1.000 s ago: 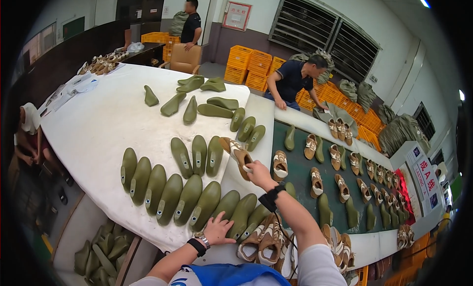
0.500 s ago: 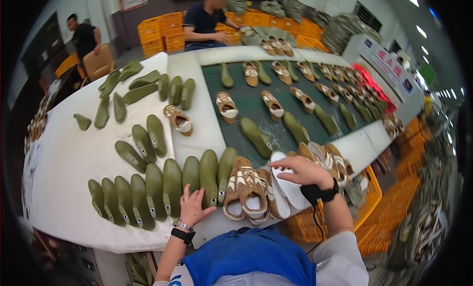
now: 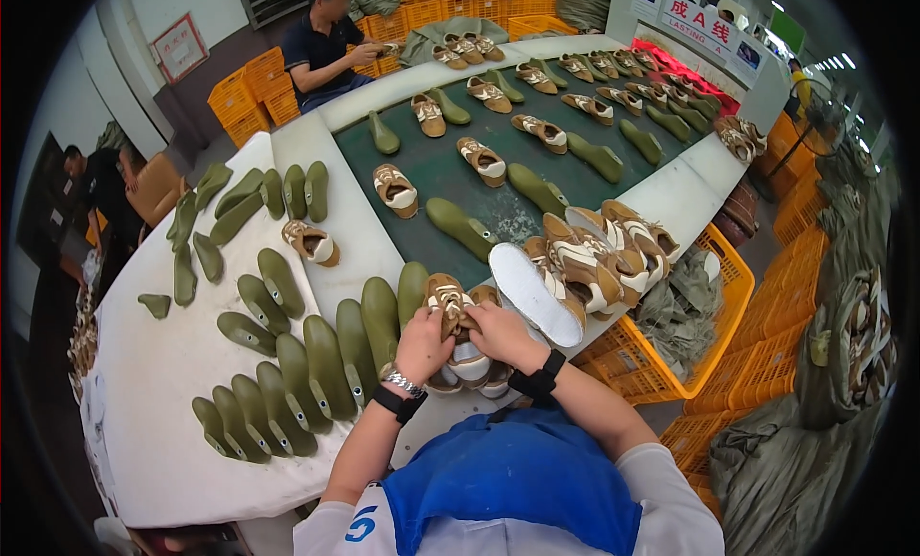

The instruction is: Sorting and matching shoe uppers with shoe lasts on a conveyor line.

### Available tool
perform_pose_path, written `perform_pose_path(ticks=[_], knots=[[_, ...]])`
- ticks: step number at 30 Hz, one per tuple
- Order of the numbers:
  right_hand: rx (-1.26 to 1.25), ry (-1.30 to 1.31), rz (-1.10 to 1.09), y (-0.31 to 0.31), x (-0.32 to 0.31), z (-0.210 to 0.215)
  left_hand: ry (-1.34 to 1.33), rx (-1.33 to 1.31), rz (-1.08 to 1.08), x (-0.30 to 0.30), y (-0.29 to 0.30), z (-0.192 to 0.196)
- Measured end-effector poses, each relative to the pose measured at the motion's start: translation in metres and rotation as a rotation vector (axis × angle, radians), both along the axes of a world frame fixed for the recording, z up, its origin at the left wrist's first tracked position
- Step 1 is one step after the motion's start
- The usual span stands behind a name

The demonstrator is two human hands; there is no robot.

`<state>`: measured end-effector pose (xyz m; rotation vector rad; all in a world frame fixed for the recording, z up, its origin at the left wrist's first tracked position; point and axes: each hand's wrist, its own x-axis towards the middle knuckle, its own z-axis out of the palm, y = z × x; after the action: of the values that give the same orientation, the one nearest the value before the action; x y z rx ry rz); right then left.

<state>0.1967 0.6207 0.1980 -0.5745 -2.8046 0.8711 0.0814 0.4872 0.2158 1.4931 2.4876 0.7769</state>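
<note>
- While both hands are working close together at the near edge of the table, the left hand point(image 3: 422, 343) is gripping a tan and white shoe point(image 3: 447, 297) from the left side, and the right hand point(image 3: 498, 334) is closing on the same shoe from the right.
- The shoe is sitting on top of a few more shoes point(image 3: 471, 369) under the hands, just in front of the blue apron point(image 3: 517, 479).
- This looks like the middle of the job: one shoe is in hand, and a pile of shoes point(image 3: 599, 254) is waiting just to the right, one of them showing its white sole point(image 3: 534, 292).
- A long row of green shoe forms point(image 3: 307, 364) is lying to the left with no shoes on them, so I think a lot is left to do.
- Finished-looking shoes and more green forms are riding on the dark green belt point(image 3: 436, 173) farther out.
- The white table point(image 3: 163, 364) is bending around the belt.
- Orange crates point(image 3: 671, 364) and grey-green sacks point(image 3: 795, 460) are standing on the right.
- Another person point(image 3: 331, 38) is sitting at the far end, and one more point(image 3: 96, 187) is standing at the left.
</note>
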Motion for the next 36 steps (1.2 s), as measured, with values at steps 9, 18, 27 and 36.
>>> perform_pose_path(ticks=[9,18,27,36], knots=[[-0.286,0.468,0.015,0.019,0.011,0.05,-0.176,0.443,0.201,0.005,-0.011,0.033],[0.325,-0.129,-0.282,0.079,0.092,0.006,0.135,0.099,-0.002,0.042,-0.013,-0.022],[-0.335,0.402,-0.217,0.056,0.091,0.003,0.158,0.223,-0.065,0.038,0.021,0.024],[-0.3,0.599,0.388,0.003,0.083,0.005,-0.658,0.115,0.058,0.033,0.059,-0.001]])
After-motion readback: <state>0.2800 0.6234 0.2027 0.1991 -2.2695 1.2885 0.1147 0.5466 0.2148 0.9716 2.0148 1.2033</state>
